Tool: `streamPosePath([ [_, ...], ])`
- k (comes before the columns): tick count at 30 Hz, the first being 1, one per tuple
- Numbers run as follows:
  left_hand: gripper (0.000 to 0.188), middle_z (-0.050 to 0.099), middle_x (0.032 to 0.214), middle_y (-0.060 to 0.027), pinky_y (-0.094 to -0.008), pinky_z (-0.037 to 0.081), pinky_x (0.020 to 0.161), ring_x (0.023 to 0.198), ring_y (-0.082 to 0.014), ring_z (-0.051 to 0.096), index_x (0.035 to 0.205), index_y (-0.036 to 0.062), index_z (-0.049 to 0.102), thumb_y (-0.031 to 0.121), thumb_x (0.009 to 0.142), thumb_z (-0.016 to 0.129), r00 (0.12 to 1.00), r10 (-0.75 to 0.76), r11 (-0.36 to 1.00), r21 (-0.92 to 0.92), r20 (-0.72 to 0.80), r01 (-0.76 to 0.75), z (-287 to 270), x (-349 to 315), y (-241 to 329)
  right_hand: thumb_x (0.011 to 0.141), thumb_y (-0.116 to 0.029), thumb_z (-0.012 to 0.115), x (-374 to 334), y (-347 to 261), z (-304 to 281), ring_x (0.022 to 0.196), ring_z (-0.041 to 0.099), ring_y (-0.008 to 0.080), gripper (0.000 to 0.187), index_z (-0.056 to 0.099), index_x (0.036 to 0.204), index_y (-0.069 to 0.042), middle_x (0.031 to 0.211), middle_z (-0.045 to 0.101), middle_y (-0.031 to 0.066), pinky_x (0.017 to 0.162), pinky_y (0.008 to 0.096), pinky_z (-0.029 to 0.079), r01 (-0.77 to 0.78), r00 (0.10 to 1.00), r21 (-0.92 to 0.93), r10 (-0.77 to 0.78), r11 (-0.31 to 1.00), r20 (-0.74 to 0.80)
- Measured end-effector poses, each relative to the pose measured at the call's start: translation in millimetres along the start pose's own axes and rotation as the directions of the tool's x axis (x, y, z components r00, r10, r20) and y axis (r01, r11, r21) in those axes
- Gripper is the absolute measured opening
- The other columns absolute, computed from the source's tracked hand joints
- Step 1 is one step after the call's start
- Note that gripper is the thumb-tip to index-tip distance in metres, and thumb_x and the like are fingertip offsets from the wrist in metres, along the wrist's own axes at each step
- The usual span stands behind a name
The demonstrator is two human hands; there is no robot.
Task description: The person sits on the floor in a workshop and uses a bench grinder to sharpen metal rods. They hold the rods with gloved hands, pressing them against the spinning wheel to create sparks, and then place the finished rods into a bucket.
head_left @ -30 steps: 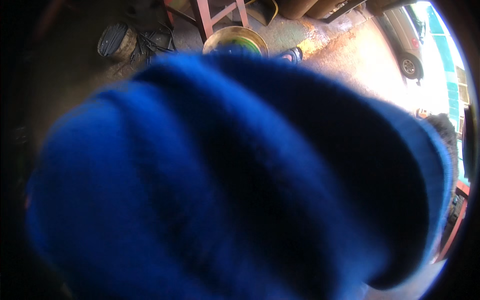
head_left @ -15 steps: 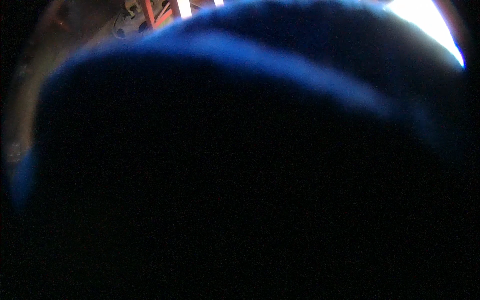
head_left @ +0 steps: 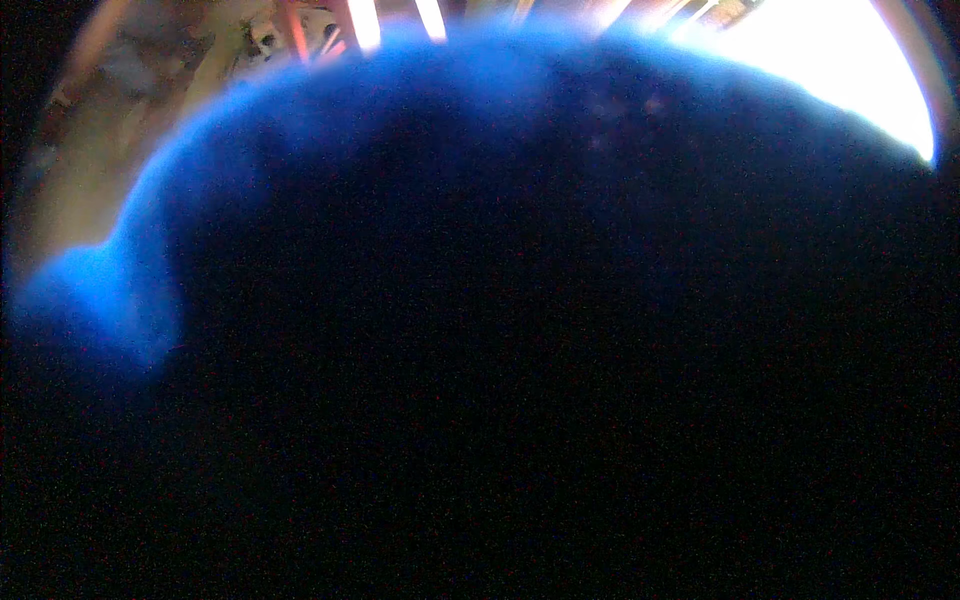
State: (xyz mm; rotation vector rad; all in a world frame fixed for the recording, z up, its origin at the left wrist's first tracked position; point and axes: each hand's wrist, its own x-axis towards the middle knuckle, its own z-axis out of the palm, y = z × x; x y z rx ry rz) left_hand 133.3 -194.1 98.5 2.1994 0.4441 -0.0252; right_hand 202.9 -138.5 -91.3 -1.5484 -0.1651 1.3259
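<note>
A dark blue, blurred mass [head_left: 500,85] covers nearly the whole head view. It lies very close and looks like cloth, but its kind cannot be made out. Its upper edge glows a brighter blue, and a rounded blue fold [head_left: 110,295] bulges at the left. Below that edge everything is black. Neither my left hand nor my right hand can be seen, and anything they hold or touch is hidden.
Past the blue edge, at the upper left, a reddish upright post [head_left: 295,30] stands beside a pale bright strip [head_left: 362,22]. A brownish surface [head_left: 110,170] runs down the left rim. White glare [head_left: 840,60] fills the upper right.
The blue covering has shifted: its top edge sits lower at the upper right, baring more of the glare. At the left the fold has become larger and brighter.
</note>
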Motion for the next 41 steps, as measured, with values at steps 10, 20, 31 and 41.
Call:
streamPosePath([
  [10,0.020,0.068,0.072,-0.0060,-0.0359,0.053,0.064,0.068,-0.0216,0.067,0.080,0.0093,0.072,0.027,0.081,0.062,0.948,0.281,0.796,-0.516,-0.152,-0.318,-65.5,57.5,76.6,0.089,-0.024,0.055,11.5,-29.4,-15.7,0.071,0.055,0.0211,0.021,0.064,0.100,-0.009,0.082,0.059,0.0054,0.061,0.0345,0.043,0.133,0.990,-0.012,-0.133,0.991,0.041],
  [20,0.015,0.058,0.063,-0.0028,-0.0310,0.044,0.048,0.054,-0.0151,0.057,0.075,0.0103,0.062,0.024,0.082,0.064,0.990,-0.059,-0.265,-0.954,-0.130,-0.141,-126.6,84.9,12.2,0.088,-0.021,0.054,11.1,-2.7,-15.0,0.086,0.058,0.0258,0.024,0.064,0.105,-0.007,0.094,0.062,0.0101,0.072,0.0374,0.045,0.242,0.969,-0.172,-0.227,0.955,0.099],
  [31,0.030,0.050,0.057,0.0010,-0.0281,0.033,0.040,0.045,-0.0104,0.046,0.071,0.0166,0.058,0.043,0.086,0.062,0.565,-0.823,-0.205,-0.898,-0.056,-0.389,-5.6,28.6,-228.0,0.089,-0.022,0.052,124.4,-28.1,-49.7,0.110,0.059,0.0269,0.031,0.065,0.113,-0.009,0.116,0.065,0.0114,0.092,0.0398,0.045,0.472,0.760,-0.727,-0.188,-0.499,0.623],
  [41,0.041,0.054,0.067,0.0026,-0.0245,0.035,0.042,0.048,-0.0098,0.047,0.081,0.0175,0.058,0.057,0.083,0.066,0.656,-0.754,-0.220,-0.929,-0.031,-0.297,-19.4,28.1,-212.9,0.084,-0.032,0.058,2.1,-157.7,-21.0,0.094,0.067,0.0292,0.028,0.073,0.093,-0.010,0.101,0.069,0.0133,0.078,0.0419,0.053,0.360,0.701,-0.634,-0.249,-0.684,0.668],
])
